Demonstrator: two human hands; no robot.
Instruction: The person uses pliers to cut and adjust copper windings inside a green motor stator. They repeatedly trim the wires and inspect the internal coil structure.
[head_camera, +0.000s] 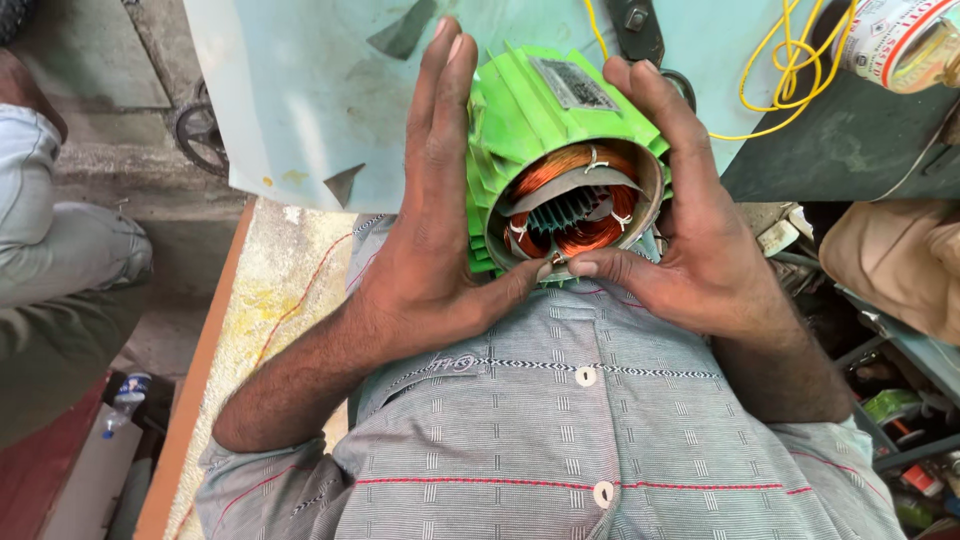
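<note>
- My left hand (425, 250) lies flat against the left side of a green finned motor housing (540, 110), fingers stretched straight along its ribs, thumb hooked under the open end.
- My right hand (690, 240) cups the right side the same way, fingers extended up the casing and thumb touching the lower rim. Both hands are pressing on the housing, not clenched.
- The housing is held between my palms just above my chest, over my grey striped shirt (560, 440), its open mouth turned toward me and its far end near the pale blue desk (290, 90).
- Inside the mouth I see copper windings (585, 235) tied with light cord, grey insulating paper, and the slotted steel core in the middle.
- A small metal plate (572, 85) sits on top of the casing. A loop of yellow wire (780, 75) lies on the desk beyond my right hand.
- I judge this to be an inspecting step: I am steadying the stator to look into the coils.
- Any turning would call for even pressure from both palms, keeping fingertips off the windings.
</note>
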